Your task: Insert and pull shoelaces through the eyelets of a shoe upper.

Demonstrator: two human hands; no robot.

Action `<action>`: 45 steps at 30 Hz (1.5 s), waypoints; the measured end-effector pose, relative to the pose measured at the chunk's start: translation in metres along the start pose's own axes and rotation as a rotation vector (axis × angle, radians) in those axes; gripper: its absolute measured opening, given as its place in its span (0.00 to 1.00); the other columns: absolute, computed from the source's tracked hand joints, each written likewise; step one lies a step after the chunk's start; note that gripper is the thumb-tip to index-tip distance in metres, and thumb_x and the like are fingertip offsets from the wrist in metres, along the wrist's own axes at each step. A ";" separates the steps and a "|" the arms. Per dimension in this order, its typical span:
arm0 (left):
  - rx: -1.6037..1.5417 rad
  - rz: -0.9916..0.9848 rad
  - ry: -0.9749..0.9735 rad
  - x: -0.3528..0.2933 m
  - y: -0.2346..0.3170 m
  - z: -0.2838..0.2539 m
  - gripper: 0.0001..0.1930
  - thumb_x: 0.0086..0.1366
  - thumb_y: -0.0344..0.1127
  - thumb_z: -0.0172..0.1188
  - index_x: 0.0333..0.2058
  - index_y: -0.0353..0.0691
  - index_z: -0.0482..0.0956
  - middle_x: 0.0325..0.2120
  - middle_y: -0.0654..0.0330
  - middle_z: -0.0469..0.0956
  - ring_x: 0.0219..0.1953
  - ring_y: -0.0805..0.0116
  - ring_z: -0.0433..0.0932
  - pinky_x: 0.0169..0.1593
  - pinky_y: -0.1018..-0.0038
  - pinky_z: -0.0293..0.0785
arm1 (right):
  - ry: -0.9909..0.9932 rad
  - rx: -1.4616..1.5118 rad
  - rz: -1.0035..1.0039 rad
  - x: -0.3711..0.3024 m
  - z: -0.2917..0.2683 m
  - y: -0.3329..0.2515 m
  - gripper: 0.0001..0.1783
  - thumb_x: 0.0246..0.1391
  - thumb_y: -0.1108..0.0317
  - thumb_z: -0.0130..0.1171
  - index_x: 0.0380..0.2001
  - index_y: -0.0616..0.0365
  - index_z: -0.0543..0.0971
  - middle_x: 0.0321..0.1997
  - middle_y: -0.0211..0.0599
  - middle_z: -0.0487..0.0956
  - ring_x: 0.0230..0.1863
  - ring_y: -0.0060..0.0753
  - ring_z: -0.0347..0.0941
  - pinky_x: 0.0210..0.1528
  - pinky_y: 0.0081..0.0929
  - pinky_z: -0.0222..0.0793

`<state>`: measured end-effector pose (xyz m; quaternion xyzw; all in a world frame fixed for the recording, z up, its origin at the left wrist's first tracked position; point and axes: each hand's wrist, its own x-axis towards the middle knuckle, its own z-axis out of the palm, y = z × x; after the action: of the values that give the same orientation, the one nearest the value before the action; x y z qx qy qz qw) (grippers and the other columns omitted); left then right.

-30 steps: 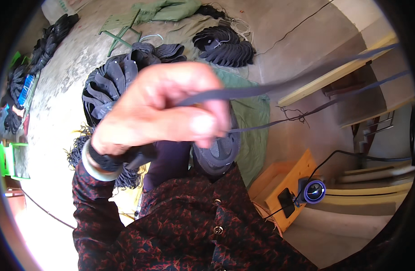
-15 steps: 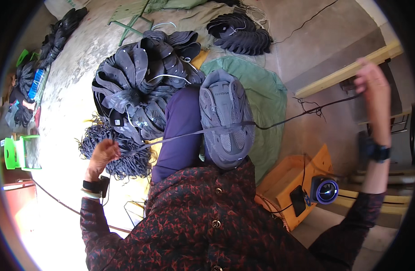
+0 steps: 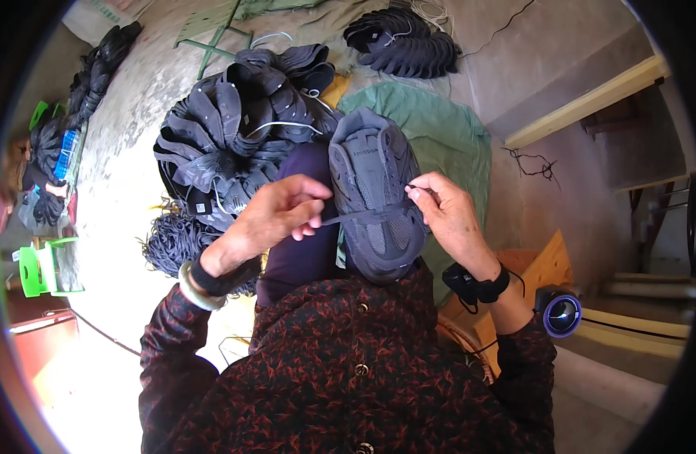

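Observation:
A dark grey shoe upper (image 3: 386, 246) rests across my lap with its toe toward me. A flat grey shoelace (image 3: 374, 211) runs crosswise over its front. To the left of the shoe, my left hand (image 3: 276, 216) pinches the lace where it leaves that side. At the right edge my right hand (image 3: 450, 219) grips the other part of the lace between thumb and forefinger, close against the upper. How far the lace runs inside either hand is hidden.
A large pile of dark shoe uppers (image 3: 219, 113) lies ahead to the left, beside a heap of loose laces (image 3: 177, 242). Another row of uppers (image 3: 404, 45) is farther off. A green cloth (image 3: 457, 144) covers floor ahead; a wooden box (image 3: 548, 265) stands right.
Both hands have come inward to the shoe from wide apart, the right one from far out at the right. The long stretched lace now spans only a short length near the upper.

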<state>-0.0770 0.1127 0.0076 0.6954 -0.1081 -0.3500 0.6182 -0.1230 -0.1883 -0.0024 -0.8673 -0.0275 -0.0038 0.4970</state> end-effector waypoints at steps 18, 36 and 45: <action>-0.145 -0.101 -0.192 0.083 0.031 0.037 0.19 0.72 0.34 0.59 0.52 0.22 0.75 0.25 0.64 0.74 0.24 0.79 0.74 0.30 0.73 0.85 | -0.078 -0.100 0.040 -0.022 -0.009 -0.012 0.07 0.62 0.69 0.61 0.33 0.62 0.77 0.24 0.49 0.77 0.25 0.51 0.75 0.30 0.40 0.68; 0.093 -0.253 -0.326 0.099 0.033 0.048 0.09 0.65 0.31 0.64 0.37 0.28 0.83 0.25 0.65 0.75 0.24 0.77 0.76 0.26 0.75 0.84 | 0.106 -0.287 -0.134 -0.023 0.014 -0.005 0.07 0.50 0.74 0.61 0.24 0.60 0.72 0.23 0.45 0.75 0.26 0.52 0.76 0.28 0.41 0.71; 0.117 -0.178 -0.278 0.092 0.030 0.055 0.07 0.65 0.29 0.63 0.34 0.28 0.83 0.24 0.64 0.79 0.24 0.78 0.77 0.26 0.77 0.82 | -0.011 -0.090 0.184 -0.018 0.015 -0.005 0.08 0.52 0.71 0.60 0.24 0.61 0.73 0.20 0.49 0.75 0.25 0.55 0.76 0.29 0.43 0.71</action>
<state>-0.0351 0.0096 0.0039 0.6820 -0.1506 -0.4892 0.5224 -0.1412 -0.1740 -0.0066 -0.8875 0.0496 0.0456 0.4559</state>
